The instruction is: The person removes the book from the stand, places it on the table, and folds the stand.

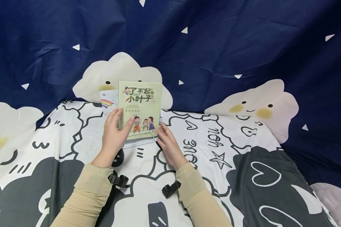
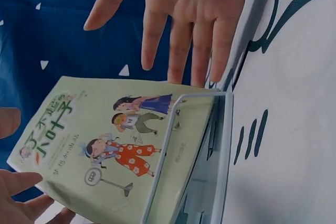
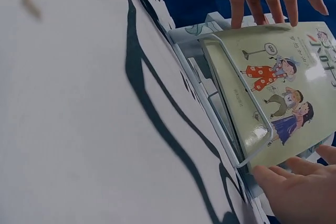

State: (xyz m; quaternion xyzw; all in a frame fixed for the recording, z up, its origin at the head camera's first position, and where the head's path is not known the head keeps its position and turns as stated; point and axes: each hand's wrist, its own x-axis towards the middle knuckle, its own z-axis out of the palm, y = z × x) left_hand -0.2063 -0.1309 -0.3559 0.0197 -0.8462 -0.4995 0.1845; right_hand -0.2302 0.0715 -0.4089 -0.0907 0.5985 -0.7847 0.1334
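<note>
A pale green picture book (image 1: 140, 108) with cartoon children on its cover leans upright on a light blue book stand (image 1: 139, 143). The stand's wire holder (image 2: 170, 124) crosses the lower front of the cover. At the book's left edge is my left hand (image 1: 112, 135), its fingers mostly straight and the thumb over the cover's edge. My right hand (image 1: 171, 146) has its straight fingertips at the lower right edge of the book and stand. A white item with a rainbow (image 1: 109, 100) shows behind the book on the left, partly hidden.
The stand sits on a white cloth (image 1: 193, 138) with black drawings and dark grey patches. Behind it hangs a dark blue curtain (image 1: 210, 53) printed with smiling clouds and white triangles. Black straps (image 1: 118, 180) are around both wrists.
</note>
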